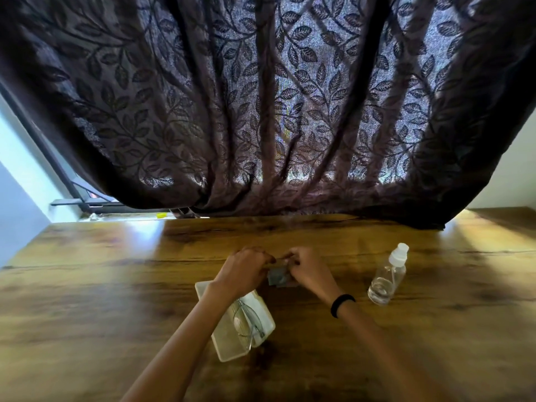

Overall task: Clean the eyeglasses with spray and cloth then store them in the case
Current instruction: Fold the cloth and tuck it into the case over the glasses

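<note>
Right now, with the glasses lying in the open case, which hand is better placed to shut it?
Left, probably. The left hand is right at the far end of the case, while the right hand sits toward the spray bottle. Both have a grip on the cloth, so it must let go first.

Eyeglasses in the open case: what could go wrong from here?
1. The eyeglasses lie in the open case right beneath the left forearm; a lowered arm could bend them.
2. The left hand and right hand both pinch the cloth; the spray bottle stands near the right wrist and could tip.
</note>
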